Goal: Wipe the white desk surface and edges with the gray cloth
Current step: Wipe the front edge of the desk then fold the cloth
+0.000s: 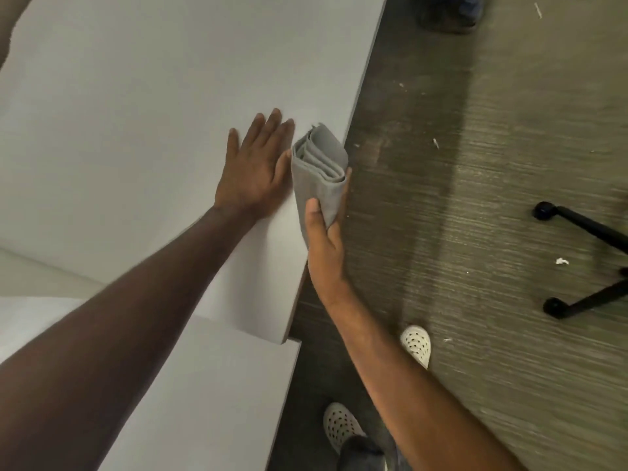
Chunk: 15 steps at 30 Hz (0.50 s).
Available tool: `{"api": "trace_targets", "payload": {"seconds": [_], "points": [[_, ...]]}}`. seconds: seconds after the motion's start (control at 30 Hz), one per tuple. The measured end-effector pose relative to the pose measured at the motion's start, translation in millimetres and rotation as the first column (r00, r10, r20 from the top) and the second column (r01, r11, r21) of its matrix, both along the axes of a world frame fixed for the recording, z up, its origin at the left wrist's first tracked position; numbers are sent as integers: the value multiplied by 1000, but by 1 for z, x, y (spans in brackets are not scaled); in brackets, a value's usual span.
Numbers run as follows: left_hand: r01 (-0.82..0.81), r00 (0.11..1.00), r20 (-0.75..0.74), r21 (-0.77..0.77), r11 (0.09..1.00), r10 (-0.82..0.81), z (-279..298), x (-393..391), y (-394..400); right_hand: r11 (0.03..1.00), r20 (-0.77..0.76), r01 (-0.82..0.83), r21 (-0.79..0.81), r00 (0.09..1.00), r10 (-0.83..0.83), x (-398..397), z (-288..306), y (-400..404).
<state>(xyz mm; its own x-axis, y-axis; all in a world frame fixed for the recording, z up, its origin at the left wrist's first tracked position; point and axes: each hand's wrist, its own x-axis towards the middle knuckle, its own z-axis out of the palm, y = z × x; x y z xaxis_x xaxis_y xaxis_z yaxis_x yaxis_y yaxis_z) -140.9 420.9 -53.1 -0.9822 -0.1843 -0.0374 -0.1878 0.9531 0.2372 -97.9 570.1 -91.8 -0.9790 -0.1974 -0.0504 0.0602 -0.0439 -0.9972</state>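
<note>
Pressing flat on the white desk, the left hand has its fingers straight and spread a little. It holds nothing. The right hand is just beside it, at the desk's right edge. Its thumb lies on top of the gray cloth and its fingers curl round the far side, so it grips the cloth. The cloth is folded many times and stands up on the desk top, right at the edge, touching the left hand's side. A lower white shelf sticks out under the desk near the person. Down on the dark wood floor are two white shoes with holes, black chair legs and small white scraps.
</note>
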Motion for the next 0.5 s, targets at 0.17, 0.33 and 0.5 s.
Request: {"api": "trace_targets", "payload": {"seconds": [0.17,0.33,0.5], "points": [[6,1000,11,-40,999,-6,0,2,-1,996,20,-90,-8,996,91,102,-1,22],[3,1000,20,-55,998,-2,-1,-2,-2,989,-11,-108,-97,994,108,83,1,12],[-20,1000,2,-29,999,20,-5,-3,-5,979,85,-20,-201,996,37,-19,-7,-12]]}}
